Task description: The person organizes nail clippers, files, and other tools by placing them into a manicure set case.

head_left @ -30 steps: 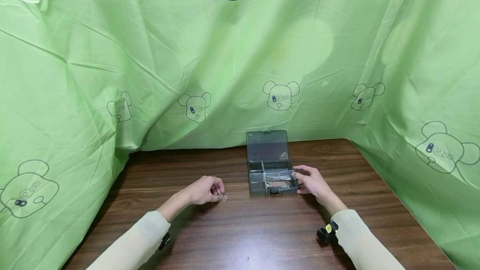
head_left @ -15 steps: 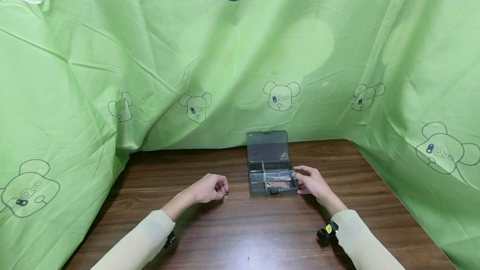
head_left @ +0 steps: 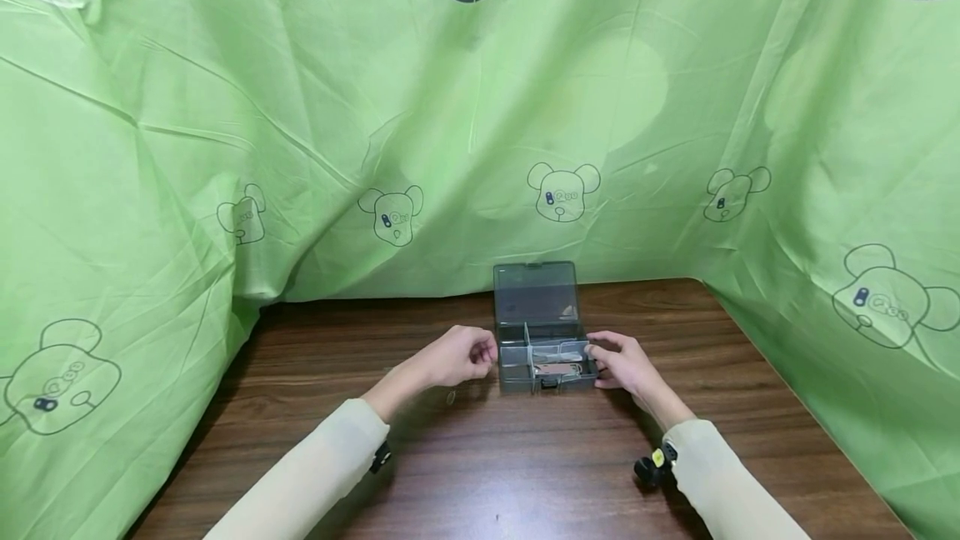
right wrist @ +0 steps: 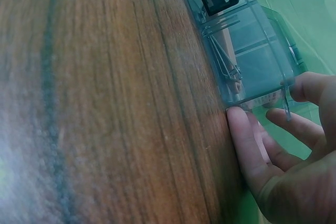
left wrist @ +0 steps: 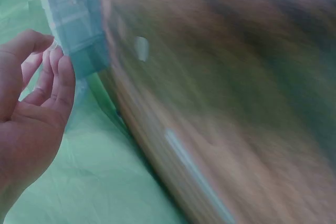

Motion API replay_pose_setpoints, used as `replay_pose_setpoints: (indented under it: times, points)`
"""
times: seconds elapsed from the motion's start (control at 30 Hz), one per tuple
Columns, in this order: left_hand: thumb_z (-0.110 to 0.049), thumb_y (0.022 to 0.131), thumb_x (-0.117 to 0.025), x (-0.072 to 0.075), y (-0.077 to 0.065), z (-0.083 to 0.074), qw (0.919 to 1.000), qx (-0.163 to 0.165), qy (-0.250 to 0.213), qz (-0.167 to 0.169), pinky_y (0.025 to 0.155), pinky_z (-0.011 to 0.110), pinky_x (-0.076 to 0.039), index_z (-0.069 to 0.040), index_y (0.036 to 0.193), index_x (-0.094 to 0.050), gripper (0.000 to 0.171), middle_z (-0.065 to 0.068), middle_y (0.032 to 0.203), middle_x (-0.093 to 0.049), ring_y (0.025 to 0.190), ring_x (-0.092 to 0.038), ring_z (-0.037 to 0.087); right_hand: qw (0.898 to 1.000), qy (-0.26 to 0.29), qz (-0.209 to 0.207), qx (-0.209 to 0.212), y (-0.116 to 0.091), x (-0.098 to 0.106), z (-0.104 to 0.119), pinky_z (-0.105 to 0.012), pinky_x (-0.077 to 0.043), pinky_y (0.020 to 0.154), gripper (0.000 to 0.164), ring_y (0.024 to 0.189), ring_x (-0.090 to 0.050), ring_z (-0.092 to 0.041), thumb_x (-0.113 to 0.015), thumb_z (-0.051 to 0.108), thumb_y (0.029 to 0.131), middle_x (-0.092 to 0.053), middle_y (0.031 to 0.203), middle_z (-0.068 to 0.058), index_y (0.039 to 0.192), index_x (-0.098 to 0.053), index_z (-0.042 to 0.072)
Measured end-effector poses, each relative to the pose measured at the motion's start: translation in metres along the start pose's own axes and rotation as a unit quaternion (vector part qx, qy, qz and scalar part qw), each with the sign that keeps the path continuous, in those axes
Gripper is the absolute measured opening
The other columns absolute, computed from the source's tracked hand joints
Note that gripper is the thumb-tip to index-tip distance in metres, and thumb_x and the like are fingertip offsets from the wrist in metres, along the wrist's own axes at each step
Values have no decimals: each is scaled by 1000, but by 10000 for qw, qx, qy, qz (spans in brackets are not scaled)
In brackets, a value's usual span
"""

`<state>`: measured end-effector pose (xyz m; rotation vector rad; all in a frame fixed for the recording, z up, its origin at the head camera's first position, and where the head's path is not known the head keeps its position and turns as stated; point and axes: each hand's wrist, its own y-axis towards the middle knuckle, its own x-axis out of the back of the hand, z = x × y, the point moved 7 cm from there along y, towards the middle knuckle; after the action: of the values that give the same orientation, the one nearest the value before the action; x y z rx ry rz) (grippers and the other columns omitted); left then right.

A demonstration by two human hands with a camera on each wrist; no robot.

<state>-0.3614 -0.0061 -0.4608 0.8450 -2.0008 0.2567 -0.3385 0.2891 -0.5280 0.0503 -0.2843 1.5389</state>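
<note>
A clear grey plastic compartment box [head_left: 517, 375] sits on the table with its lid [head_left: 534, 294] raised at the back. My right hand [head_left: 626, 367] holds the box's right end, thumb [right wrist: 304, 86] at the upper edge and a finger [right wrist: 242, 129] low against the side. My left hand [head_left: 461, 354] is right at the box's left side. In the left wrist view its thumb and fingers pinch a small pale, clear piece [left wrist: 54, 45], mostly hidden. Inside the box's right section lie a pinkish strip [head_left: 557, 368] and bent wire clips [right wrist: 223, 61].
A small pale loop [head_left: 451, 397] lies on the wooden table [head_left: 480, 465], left of the box. The left wrist view has a blurred pale strip [left wrist: 199, 177] near the table edge. A green printed curtain [head_left: 450, 107] hangs behind and at both sides.
My left hand has moved right and away from me, from beside the small pale loop to the box's left side. The loop stays on the table. My right hand has kept its place.
</note>
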Motion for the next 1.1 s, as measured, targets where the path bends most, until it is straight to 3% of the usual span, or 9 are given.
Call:
replay_pose_setpoints:
  times: [0.2, 0.43, 0.7, 0.9, 1.1]
  points:
    - [-1, 89, -71, -2, 22, -17, 9999, -74, -147, -28, 76, 21, -57, -6, 100, -71, 12, 3, 90, -70, 81, -63, 5, 10000, -2, 14, 34, 0, 1, 1, -39, -65, 67, 47, 83, -64, -21, -66, 16, 104, -64, 101, -16, 147, -56, -1]
    - [-1, 91, -71, -17, 37, -21, 9998, -84, -207, -8, 76, 20, -56, -11, 97, -69, 11, 1, 90, -70, 80, -62, 4, 10000, -19, 20, 63, 0, 0, 2, -39, -65, 67, 47, 83, -63, -20, -65, 15, 105, -63, 101, -16, 147, -56, -1]
    - [-1, 92, -73, -20, 39, -23, 9996, -75, -248, -98, 77, 21, -57, -10, 97, -70, 11, 2, 92, -69, 81, -62, 4, 9999, -91, 17, 43, 0, 2, 4, -39, -65, 66, 46, 86, -63, -22, -65, 16, 105, -62, 106, -15, 147, -56, -1]
    - [-5, 94, -79, -19, 36, -22, 9994, 14, -260, -225, 76, 20, -56, -10, 98, -69, 12, -6, 88, -66, 81, -62, 4, 10000, -88, 21, 40, 0, 2, 5, -38, -65, 66, 46, 86, -63, -22, -64, 17, 105, -62, 107, -16, 147, -56, 0]
    - [-9, 93, -82, -14, 29, -19, 9992, 38, -328, -233, 78, 23, -58, -5, 102, -71, 15, -5, 89, -67, 82, -64, 5, 10000, -24, 31, 19, 0, 1, 1, -39, -65, 67, 46, 86, -63, -21, -65, 16, 105, -63, 107, -17, 148, -56, 0]
